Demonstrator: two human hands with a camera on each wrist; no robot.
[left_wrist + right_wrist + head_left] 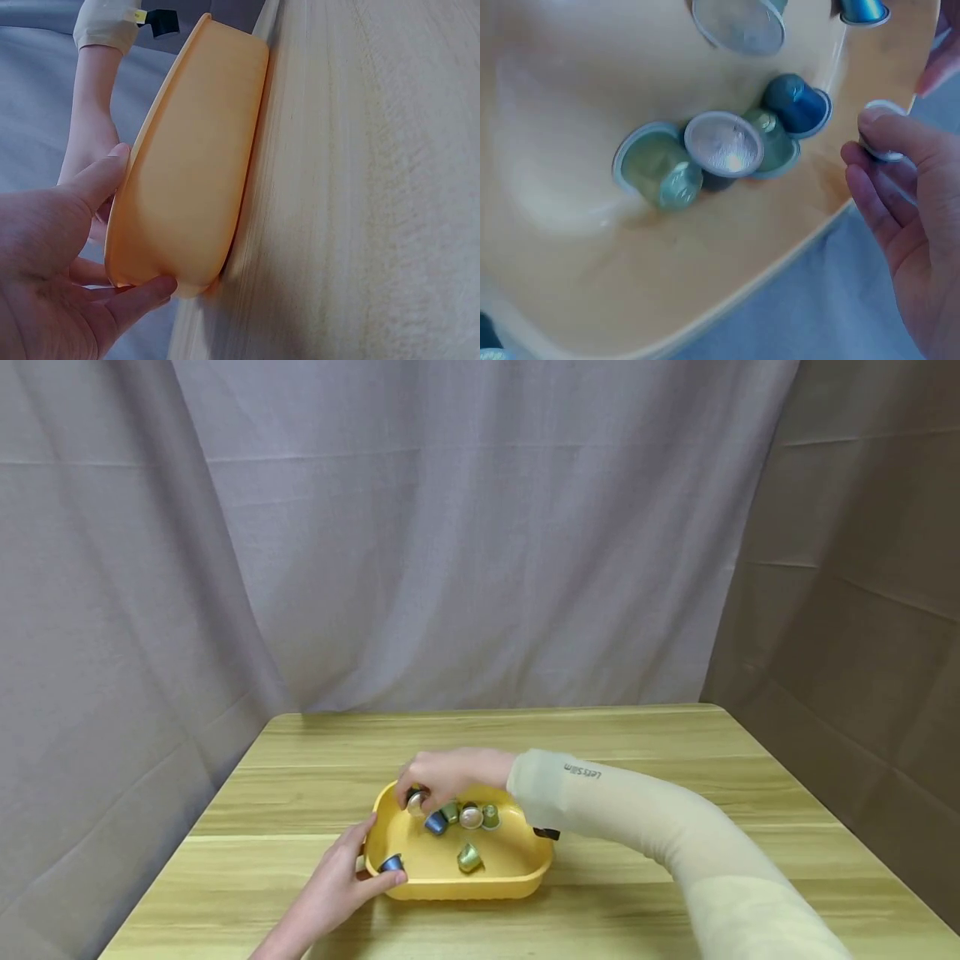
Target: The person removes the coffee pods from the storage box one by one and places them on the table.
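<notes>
Pinching a silver-lidded capsule (881, 135) over the yellow tray's (517, 868) far-left corner, the right hand (442, 774) reaches in, fingers curled. Only the right wrist view shows that grip clearly. Left hand (341, 881) clasps the tray's near-left corner, thumb on the rim beside a blue capsule (391, 863), on the table (675, 735).

Head: high, forward and down over the table (675, 735).
Left wrist: close, along the yellow tray (195, 172) outer wall.
Right wrist: very near, inside it (shared tray).
</notes>
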